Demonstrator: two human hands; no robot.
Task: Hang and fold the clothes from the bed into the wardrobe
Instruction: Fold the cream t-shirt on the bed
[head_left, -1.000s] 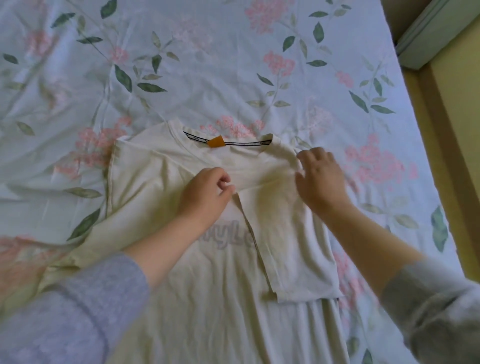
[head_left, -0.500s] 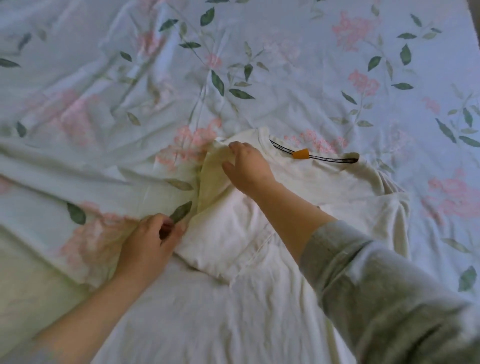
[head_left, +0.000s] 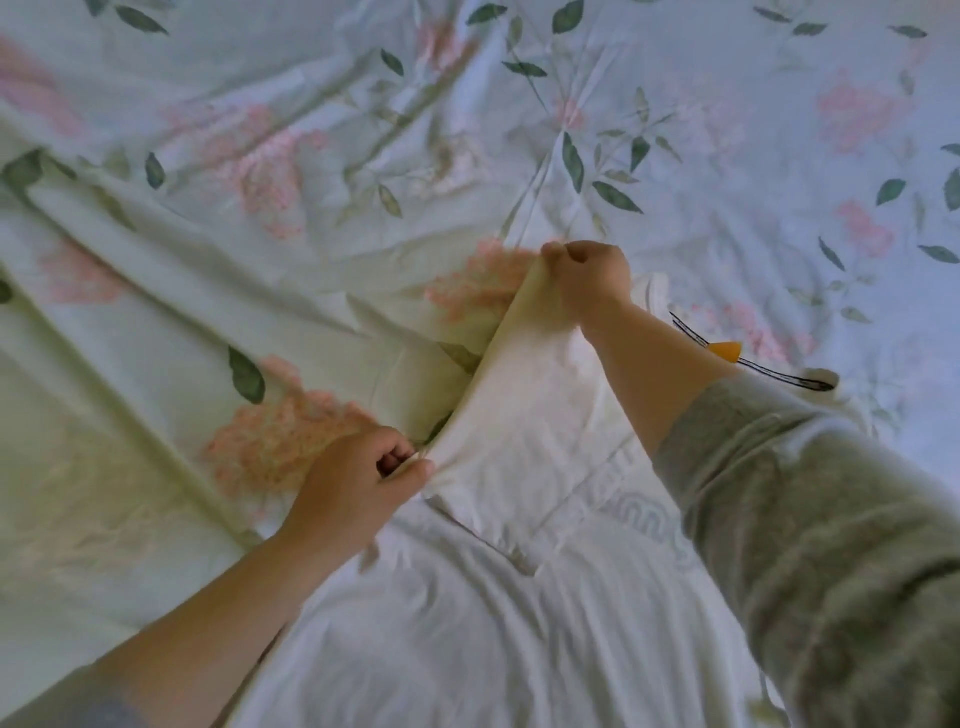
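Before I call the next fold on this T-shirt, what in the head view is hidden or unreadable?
- Printed lettering on the T-shirt: mostly covered by the folded sleeve flap and the right forearm.
- Neck label: too small to read, partly behind the right arm.
- T-shirt's hem: cut off by the bottom edge.
- Wardrobe: out of frame.
- Fingertips of the left hand and right hand: curled into the fabric.

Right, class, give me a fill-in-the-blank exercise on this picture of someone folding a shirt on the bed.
1. The cream T-shirt lies on a bedsheet printed with pink ____ and green leaves.
2. The left hand and right hand both pinch the shirt's ____ edge.
3. The tag at the collar is ____.
4. The right arm's sleeve is ____.

Missing words: flowers; left; orange; grey
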